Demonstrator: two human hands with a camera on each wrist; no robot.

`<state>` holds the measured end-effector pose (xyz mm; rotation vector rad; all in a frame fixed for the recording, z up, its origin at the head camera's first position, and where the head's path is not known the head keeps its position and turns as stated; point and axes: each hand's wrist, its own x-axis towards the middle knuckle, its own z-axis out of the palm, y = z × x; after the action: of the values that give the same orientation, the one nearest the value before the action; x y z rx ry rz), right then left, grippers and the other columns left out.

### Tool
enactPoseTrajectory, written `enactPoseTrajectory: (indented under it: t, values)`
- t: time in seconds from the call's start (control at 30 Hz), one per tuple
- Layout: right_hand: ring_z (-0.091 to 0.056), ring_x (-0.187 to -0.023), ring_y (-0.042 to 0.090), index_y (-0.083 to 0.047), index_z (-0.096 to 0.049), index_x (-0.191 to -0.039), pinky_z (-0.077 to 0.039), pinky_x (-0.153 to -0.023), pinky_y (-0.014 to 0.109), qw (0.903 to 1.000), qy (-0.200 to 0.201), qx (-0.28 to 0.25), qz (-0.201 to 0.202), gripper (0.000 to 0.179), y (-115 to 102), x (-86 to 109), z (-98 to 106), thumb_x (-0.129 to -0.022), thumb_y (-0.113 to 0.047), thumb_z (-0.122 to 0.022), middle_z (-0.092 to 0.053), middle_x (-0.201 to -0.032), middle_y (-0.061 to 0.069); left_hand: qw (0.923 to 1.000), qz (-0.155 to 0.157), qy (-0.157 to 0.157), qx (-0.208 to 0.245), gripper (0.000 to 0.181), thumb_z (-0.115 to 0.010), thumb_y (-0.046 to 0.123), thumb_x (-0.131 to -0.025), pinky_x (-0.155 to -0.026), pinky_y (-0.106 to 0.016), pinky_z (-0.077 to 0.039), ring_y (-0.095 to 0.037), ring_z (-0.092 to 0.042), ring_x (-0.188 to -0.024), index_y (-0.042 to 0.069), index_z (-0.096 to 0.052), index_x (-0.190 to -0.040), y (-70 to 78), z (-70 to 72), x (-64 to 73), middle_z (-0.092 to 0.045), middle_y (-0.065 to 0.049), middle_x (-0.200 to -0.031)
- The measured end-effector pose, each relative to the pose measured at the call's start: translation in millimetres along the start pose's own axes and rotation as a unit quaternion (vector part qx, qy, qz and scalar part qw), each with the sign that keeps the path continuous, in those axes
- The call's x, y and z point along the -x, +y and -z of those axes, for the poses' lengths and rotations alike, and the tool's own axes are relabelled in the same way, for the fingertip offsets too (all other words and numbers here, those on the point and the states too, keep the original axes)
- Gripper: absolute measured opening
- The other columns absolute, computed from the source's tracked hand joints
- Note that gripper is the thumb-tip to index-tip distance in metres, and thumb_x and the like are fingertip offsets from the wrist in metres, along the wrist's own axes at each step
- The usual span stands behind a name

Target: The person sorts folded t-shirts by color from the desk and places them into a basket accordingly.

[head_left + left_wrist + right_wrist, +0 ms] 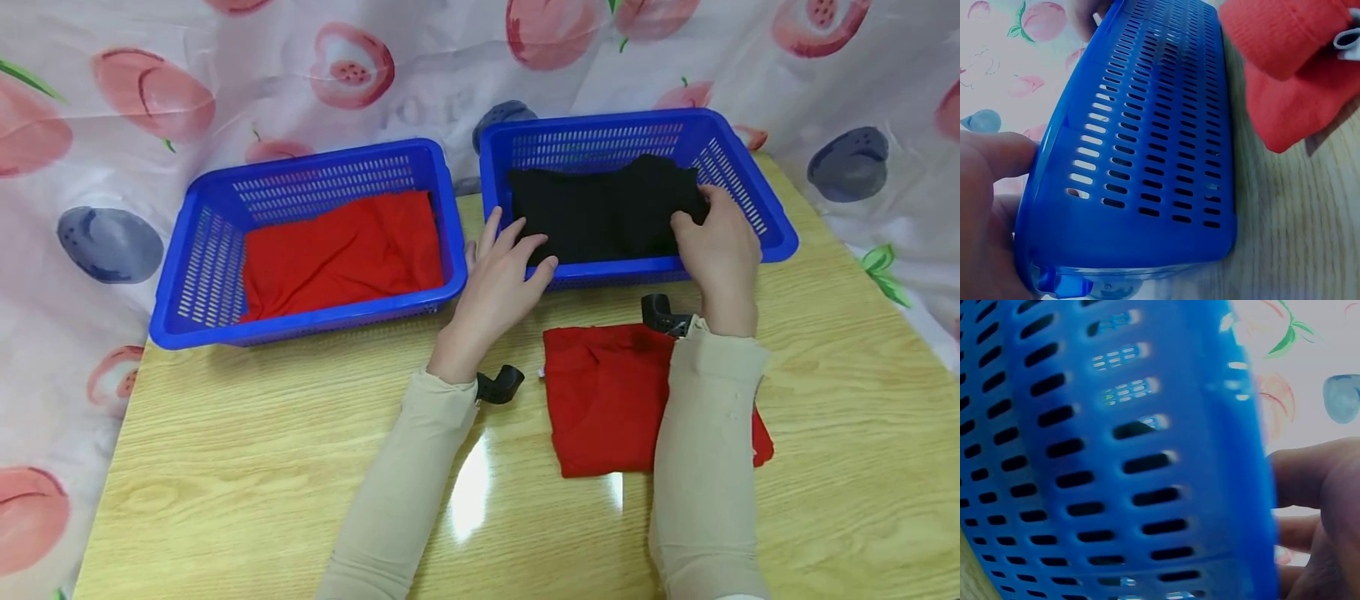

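Observation:
A folded black garment (607, 208) lies in the right blue basket (600, 271). My right hand (718, 242) reaches over the near rim and pinches the garment's right edge between thumb and fingers. At the basket's near left corner is my left hand (498, 279), its fingers loosely spread over the rim beside the garment's left edge. The left wrist view has that hand (991, 181) close against the basket's rim (1047, 156). In the right wrist view, the basket wall (1197, 425) hides the garment, and the right hand's fingers (1304, 481) reach behind the rim.
A folded red garment (607, 408) lies on the wooden table (262, 467), partly under my right forearm. The left blue basket (300, 321) holds red cloth (345, 250). A fruit-print sheet (435, 67) hangs behind both baskets.

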<state>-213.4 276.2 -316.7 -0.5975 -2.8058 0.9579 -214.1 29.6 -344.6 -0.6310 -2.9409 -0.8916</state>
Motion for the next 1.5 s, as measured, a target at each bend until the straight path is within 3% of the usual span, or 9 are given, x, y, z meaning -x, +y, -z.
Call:
enactPoseTrajectory:
  t: [0.2, 0.33, 0.6, 0.8, 1.07, 1.17, 1.23, 1.4, 1.5]
  values:
    - [-0.025, -0.127, 0.029, -0.013, -0.031, -0.138, -0.020, -0.101, 0.049, 0.9997, 0.008, -0.022, 0.005, 0.053, -2, 2.1, 6, -0.091, -0.037, -0.036, -0.028, -0.140, 0.011, 0.9999, -0.015, 0.001, -0.004, 0.045, -0.037, 0.048, -0.091, -0.103, -0.055, -0.004, -0.010, 0.013, -0.133, 0.026, -0.049, -0.128, 0.8, 1.9, 1.0, -0.032, 0.005, -0.140]
    - [-0.032, -0.122, 0.032, -0.011, -0.037, -0.136, -0.024, -0.098, 0.050, 0.9997, -0.010, -0.001, 0.024, 0.052, -3, 5.0, 7, -0.092, -0.039, -0.034, -0.037, -0.135, 0.014, 0.9996, -0.024, -0.006, -0.015, 0.043, -0.037, 0.048, -0.091, -0.103, -0.056, -0.008, -0.011, 0.012, -0.133, 0.025, -0.052, -0.125, 1.1, 2.7, 3.0, -0.044, 0.005, -0.130]
    - [-0.042, -0.112, 0.037, -0.012, -0.039, -0.135, -0.032, -0.088, 0.054, 0.9974, -0.043, 0.033, 0.046, 0.053, -5, 7.9, 7, -0.093, -0.043, -0.031, -0.047, -0.127, 0.016, 0.9991, -0.035, -0.008, -0.023, 0.043, -0.038, 0.047, -0.091, -0.102, -0.056, -0.011, -0.013, 0.011, -0.134, 0.025, -0.052, -0.125, 2.1, 3.6, 5.6, -0.047, 0.005, -0.126]
    - [-0.042, -0.115, 0.026, -0.020, -0.043, -0.133, -0.035, -0.092, 0.046, 0.9946, -0.044, -0.062, 0.070, 0.046, -4, 12.2, 10, -0.092, -0.042, -0.038, -0.049, -0.128, 0.007, 0.9990, -0.035, -0.007, -0.027, 0.050, -0.033, 0.051, -0.091, -0.103, -0.055, -0.010, -0.012, 0.012, -0.133, 0.025, -0.042, -0.133, 2.5, 4.9, 6.4, -0.039, 0.005, -0.134]
    - [-0.052, -0.103, 0.014, -0.020, -0.052, -0.123, -0.038, -0.089, 0.028, 0.9725, -0.029, -0.190, 0.132, 0.033, -12, 17.7, 8, -0.093, -0.029, -0.046, -0.058, -0.115, 0.003, 0.9963, -0.069, -0.005, -0.051, 0.048, -0.041, 0.045, -0.091, -0.104, -0.052, -0.014, -0.015, 0.010, -0.134, 0.023, -0.042, -0.133, -1.7, 5.5, 12.8, -0.036, 0.003, -0.136]
    - [-0.054, -0.100, 0.016, -0.017, -0.055, -0.121, -0.041, -0.086, 0.025, 0.9557, -0.036, -0.240, 0.166, 0.031, -22, 22.6, 5, -0.092, -0.026, -0.047, -0.058, -0.112, 0.006, 0.9943, -0.086, -0.003, -0.063, 0.045, -0.046, 0.042, -0.090, -0.104, -0.046, -0.020, -0.016, 0.010, -0.134, 0.022, -0.045, -0.131, -3.7, 4.6, 13.1, -0.037, 0.002, -0.135]
    - [-0.055, -0.099, 0.019, -0.014, -0.056, -0.119, -0.043, -0.084, 0.025, 0.9389, -0.044, -0.285, 0.188, 0.030, -29, 27.9, 4, -0.092, -0.023, -0.049, -0.059, -0.111, 0.009, 0.9933, -0.098, -0.008, -0.061, 0.045, -0.048, 0.040, -0.089, -0.104, -0.042, -0.023, -0.016, 0.011, -0.134, 0.022, -0.045, -0.130, -5.2, 3.9, 13.1, -0.035, 0.002, -0.138]
    - [-0.056, -0.098, 0.024, -0.010, -0.057, -0.117, -0.044, -0.084, 0.025, 0.9139, -0.061, -0.338, 0.216, 0.029, -40, 45.3, -1, -0.091, -0.021, -0.051, -0.059, -0.109, 0.013, 0.9891, -0.120, -0.080, 0.029, 0.050, -0.046, 0.043, -0.090, -0.104, -0.035, -0.025, -0.008, 0.020, -0.130, 0.025, -0.038, -0.136, -15.9, 10.3, 16.8, -0.017, 0.008, -0.146]
    - [-0.056, -0.098, 0.024, -0.009, -0.057, -0.117, -0.044, -0.084, 0.025, 0.9087, -0.074, -0.351, 0.214, 0.029, -42, 58.5, -1, -0.091, -0.020, -0.051, -0.059, -0.109, 0.014, 0.9701, -0.129, -0.145, 0.146, 0.048, -0.046, 0.040, -0.091, -0.101, -0.029, -0.029, -0.001, 0.016, -0.130, 0.026, -0.038, -0.136, -23.2, 20.2, 20.6, -0.017, 0.013, -0.146]
